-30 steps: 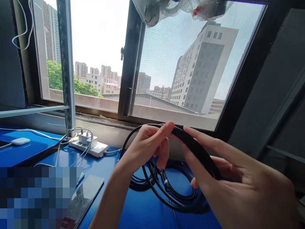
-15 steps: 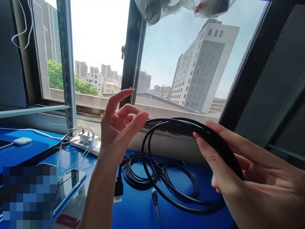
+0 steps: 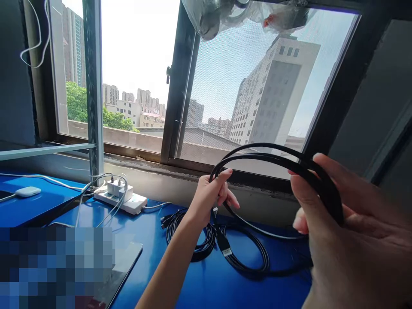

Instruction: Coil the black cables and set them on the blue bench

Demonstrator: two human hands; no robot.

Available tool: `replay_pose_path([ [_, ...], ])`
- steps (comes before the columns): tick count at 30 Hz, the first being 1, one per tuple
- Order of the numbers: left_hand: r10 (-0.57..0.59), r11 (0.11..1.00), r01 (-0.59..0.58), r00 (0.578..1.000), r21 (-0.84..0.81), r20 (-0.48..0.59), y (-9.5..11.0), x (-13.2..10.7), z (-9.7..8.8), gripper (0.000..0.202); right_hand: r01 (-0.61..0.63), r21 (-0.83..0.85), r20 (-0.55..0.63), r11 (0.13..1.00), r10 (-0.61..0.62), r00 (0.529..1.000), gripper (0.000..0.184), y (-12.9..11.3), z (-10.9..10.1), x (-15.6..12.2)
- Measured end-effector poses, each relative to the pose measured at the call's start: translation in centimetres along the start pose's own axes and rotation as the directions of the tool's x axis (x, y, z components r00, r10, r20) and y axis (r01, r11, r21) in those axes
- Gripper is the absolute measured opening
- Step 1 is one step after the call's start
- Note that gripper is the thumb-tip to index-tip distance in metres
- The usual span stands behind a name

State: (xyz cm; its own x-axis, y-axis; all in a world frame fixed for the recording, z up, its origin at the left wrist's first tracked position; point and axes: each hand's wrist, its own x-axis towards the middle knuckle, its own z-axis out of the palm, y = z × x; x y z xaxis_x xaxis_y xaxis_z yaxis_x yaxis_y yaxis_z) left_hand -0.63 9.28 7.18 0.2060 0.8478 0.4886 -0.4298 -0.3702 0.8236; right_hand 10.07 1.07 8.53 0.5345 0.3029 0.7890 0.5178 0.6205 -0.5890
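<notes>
My right hand [image 3: 357,234] is closed on several loops of a black cable [image 3: 273,158], pinched between thumb and fingers and held above the desk at the right. The loops arch leftward to my left hand [image 3: 212,195], whose fingers are curled around the cable with the thumb on top. Under my left hand hangs a black cable plug [image 3: 223,242] with a whitish end. Behind it on the desk lie two coiled black cables, a left coil [image 3: 189,253] partly hidden by my left forearm and a right coil [image 3: 265,259].
The blue desk [image 3: 206,287] runs below a window. At the left stands a white power strip [image 3: 124,201] with chargers and thin wires. A dark flat device [image 3: 128,262] lies near a blurred patch. A metal post [image 3: 95,86] rises before the window, and plastic bags [image 3: 219,19] hang above.
My left hand has moved right and down, its raised fingers now curled around the cable. The hanging plug has moved right with it. My right hand has shifted slightly right, and the loops arch higher.
</notes>
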Motion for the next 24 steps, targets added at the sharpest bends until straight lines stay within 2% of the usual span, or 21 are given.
replay_pose_path([
  [1, 0.000, 0.999, -0.002, 0.999, -0.042, -0.042, 0.0, 0.0, 0.0, 0.054, -0.003, 0.030, 0.018, 1.000, 0.002, 1.000, 0.039, 0.2, 0.3, 0.6],
  [3, 0.026, 0.996, -0.039, 0.989, -0.084, -0.146, 0.3, 0.0, -0.3, 0.054, 0.011, 0.032, 0.132, 0.999, -0.015, 0.991, 0.048, 1.0, 0.5, 1.6],
  [5, 0.061, 0.992, -0.086, 0.968, -0.094, -0.243, 0.8, -0.2, -0.5, 0.051, 0.015, 0.029, 0.268, 0.999, -0.022, 0.963, 0.058, 2.0, 0.5, 2.3],
  [7, 0.095, 0.988, -0.127, 0.949, -0.089, -0.302, 1.3, -0.4, -0.4, 0.047, 0.007, 0.039, 0.356, 0.999, -0.020, 0.934, 0.062, 2.6, 0.5, 2.5],
  [11, 0.106, 0.982, -0.152, 0.935, -0.113, -0.338, 1.7, -0.9, 0.5, 0.043, -0.033, 0.082, 0.354, 0.996, 0.002, 0.935, 0.052, 2.3, 0.5, 2.0],
  [15, 0.020, 0.981, -0.073, 0.960, -0.180, -0.279, 1.1, -0.8, 1.7, 0.045, -0.027, 0.103, 0.267, 0.994, -0.001, 0.964, 0.039, 1.6, -0.1, 1.8],
  [19, 0.006, 0.980, -0.045, 0.980, -0.193, -0.197, 0.4, -0.8, 2.2, 0.045, 0.037, -0.020, 0.191, 0.999, -0.033, 0.981, 0.034, 1.3, -1.6, 1.9],
  [24, 0.004, 0.996, -0.006, 1.000, -0.088, -0.024, -0.6, -0.6, 2.7, 0.045, 0.075, -0.071, 0.274, 0.995, -0.053, 0.960, 0.037, 0.8, -3.5, 1.5],
])
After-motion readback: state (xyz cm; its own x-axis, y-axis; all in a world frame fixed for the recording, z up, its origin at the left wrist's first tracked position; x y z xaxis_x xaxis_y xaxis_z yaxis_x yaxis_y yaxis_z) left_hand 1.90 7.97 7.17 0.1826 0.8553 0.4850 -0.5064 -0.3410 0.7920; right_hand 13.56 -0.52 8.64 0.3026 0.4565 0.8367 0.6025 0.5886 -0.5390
